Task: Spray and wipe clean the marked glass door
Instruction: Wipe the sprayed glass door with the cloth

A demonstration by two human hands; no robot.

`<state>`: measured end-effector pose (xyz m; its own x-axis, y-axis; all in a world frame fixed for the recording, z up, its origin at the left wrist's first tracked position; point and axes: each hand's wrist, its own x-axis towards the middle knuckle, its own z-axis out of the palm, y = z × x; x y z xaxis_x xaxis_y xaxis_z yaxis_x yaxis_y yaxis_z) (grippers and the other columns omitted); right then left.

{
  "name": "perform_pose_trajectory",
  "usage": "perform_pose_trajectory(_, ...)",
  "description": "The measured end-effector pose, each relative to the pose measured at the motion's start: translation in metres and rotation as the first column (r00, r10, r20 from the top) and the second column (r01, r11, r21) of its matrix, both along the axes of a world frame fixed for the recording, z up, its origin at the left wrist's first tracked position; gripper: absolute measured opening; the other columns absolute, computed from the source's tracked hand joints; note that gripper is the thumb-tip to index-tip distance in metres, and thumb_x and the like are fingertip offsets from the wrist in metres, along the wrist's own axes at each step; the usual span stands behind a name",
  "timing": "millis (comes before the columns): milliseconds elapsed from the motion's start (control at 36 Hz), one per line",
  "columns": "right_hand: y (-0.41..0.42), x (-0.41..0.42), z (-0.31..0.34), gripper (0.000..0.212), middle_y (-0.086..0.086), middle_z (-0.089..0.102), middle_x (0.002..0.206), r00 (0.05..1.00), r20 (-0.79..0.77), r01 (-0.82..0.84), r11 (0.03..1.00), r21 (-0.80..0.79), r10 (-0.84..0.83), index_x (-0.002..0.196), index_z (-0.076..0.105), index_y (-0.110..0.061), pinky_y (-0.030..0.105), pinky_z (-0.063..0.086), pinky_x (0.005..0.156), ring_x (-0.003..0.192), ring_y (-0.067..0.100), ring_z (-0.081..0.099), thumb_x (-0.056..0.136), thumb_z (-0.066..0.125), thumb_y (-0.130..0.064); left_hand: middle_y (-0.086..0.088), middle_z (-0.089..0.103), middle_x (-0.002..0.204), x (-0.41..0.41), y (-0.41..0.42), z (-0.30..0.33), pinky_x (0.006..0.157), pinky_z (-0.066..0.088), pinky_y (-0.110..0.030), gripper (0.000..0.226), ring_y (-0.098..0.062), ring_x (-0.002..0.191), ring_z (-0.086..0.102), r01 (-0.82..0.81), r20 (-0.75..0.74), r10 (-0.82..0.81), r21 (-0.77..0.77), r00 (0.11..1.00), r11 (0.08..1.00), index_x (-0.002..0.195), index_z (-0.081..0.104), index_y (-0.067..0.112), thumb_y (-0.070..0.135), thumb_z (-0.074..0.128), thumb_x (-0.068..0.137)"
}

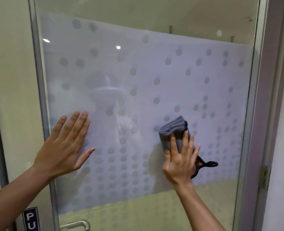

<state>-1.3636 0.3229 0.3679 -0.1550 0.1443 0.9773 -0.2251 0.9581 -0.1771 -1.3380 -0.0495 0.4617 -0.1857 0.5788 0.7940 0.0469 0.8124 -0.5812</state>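
The glass door (154,67) fills the view, with a frosted band dotted with clear circles across its middle. My right hand (181,161) presses a folded grey cloth (172,130) flat against the glass at lower right; the cloth's black loop hangs out to the right of my palm. My left hand (66,144) lies flat on the glass near the left frame, fingers spread upward, holding nothing. No spray bottle is in view.
A metal door frame (41,97) runs down the left side, with a door handle (78,225) and a blue sign (30,219) at the bottom left. A hinge (264,176) sits on the right frame beside a wall.
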Motion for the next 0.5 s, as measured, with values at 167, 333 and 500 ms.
perform_pose_trajectory(167,0.069,-0.006,0.017,0.057,0.025,0.028,0.163,0.997,0.053,0.057,0.990,-0.130,-0.051,0.154,0.041,-0.016,0.068,0.017,0.119,0.150,0.045,0.025,0.099,0.041,-0.034,-0.023,0.015,0.171,-0.001,0.000,-0.001,0.130,0.011,-0.056,0.090,-0.040,0.159,0.016,-0.006,-0.009,0.006,0.002,1.000,1.000,0.160,0.019,-0.005,0.057,0.037,0.098)
perform_pose_trajectory(333,0.127,-0.009,0.037,0.061,0.027,0.026,0.163,0.995,0.084,0.075,0.924,-0.375,-0.046,0.155,0.039,-0.012,0.064,0.017,0.120,0.149,0.047,0.026,0.099,0.037,-0.035,-0.024,0.016,0.171,0.001,0.001,0.000,0.130,0.011,-0.056,0.091,-0.040,0.159,0.017,-0.004,-0.011,0.004,0.008,1.000,1.000,0.160,0.018,-0.006,0.056,0.039,0.098)
perform_pose_trajectory(500,0.153,-0.011,0.031,0.061,0.014,0.015,0.170,0.995,0.100,0.064,0.828,-0.556,-0.009,0.161,0.025,-0.025,0.055,0.011,0.125,0.155,0.034,0.018,0.102,0.030,-0.040,-0.024,0.014,0.171,0.002,0.002,0.000,0.130,0.010,-0.055,0.090,-0.040,0.159,0.015,-0.001,-0.011,0.001,0.008,1.000,1.000,0.160,0.019,-0.006,0.056,0.039,0.098)
